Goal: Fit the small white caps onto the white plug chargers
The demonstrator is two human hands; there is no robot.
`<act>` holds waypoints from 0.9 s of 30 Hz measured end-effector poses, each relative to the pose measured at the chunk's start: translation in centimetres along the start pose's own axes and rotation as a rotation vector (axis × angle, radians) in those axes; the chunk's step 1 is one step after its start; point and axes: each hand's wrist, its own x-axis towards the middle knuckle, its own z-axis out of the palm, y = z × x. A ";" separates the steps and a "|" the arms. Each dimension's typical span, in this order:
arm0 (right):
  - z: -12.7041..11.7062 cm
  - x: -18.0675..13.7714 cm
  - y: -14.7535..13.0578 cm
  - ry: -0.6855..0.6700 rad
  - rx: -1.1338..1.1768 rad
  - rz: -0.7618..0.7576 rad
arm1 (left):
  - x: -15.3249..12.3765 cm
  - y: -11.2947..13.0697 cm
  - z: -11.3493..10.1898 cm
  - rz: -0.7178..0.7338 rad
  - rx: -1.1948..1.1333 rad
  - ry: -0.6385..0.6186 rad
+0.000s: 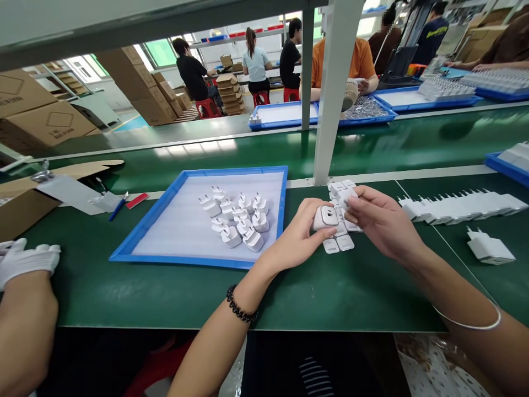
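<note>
My left hand (300, 234) is closed around a white charger plug (325, 216), its port face turned toward me. My right hand (382, 220) pinches another white charger (346, 196) just above a cluster of white chargers (341, 240) standing on the green table mat. Left of my hands lies a blue tray (165, 242) with a white liner, holding several white chargers (235, 220) lying prongs up.
A row of white chargers (463, 205) lies at the right, with a single one (490, 248) nearer. A white post (334, 88) rises behind my hands. A co-worker's white-gloved hand (25, 259) rests at the left, by a cardboard box (25, 201). Other people work at blue trays (285, 114) beyond the green conveyor.
</note>
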 end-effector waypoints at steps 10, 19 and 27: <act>0.3 -0.2 0.5 -0.026 -0.237 -0.096 | -0.6 0.2 0.2 0.003 -0.010 0.075; 0.3 -0.5 0.2 0.151 -0.205 -0.181 | -0.2 0.5 -0.6 -0.011 -0.152 -0.054; 0.6 -0.8 -0.2 0.065 -0.195 -0.230 | -0.3 0.5 -0.4 -0.032 -0.316 -0.043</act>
